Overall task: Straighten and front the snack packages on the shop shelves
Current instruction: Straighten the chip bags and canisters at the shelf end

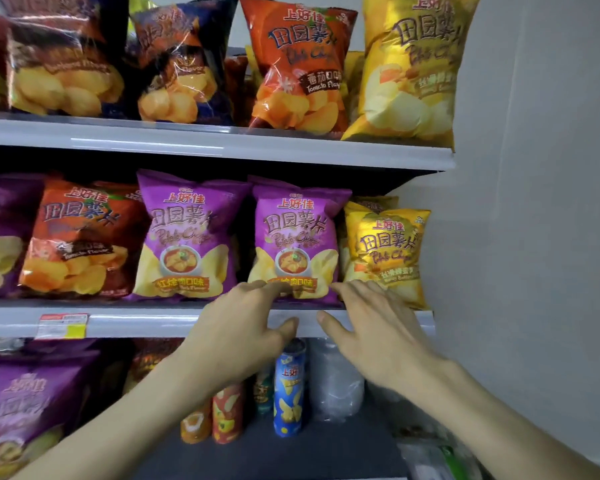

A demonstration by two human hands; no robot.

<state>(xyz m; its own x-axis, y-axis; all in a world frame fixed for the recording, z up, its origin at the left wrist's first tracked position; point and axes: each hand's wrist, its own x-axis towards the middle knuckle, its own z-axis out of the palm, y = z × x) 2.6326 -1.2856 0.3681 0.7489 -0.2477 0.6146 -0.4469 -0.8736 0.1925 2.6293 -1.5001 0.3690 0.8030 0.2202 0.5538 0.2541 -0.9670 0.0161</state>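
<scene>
Shop shelving by pale wall; fronting step on middle shelf; left hand and right hand, fingers apart, gripping nothing, at lower corners of right-hand purple chip bag; next probably: square bag, pull flush.

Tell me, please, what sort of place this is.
Most likely a small shop's snack aisle: tiered white shelves lined with branded potato chip bags, and a price label on the middle shelf's edge.
</scene>
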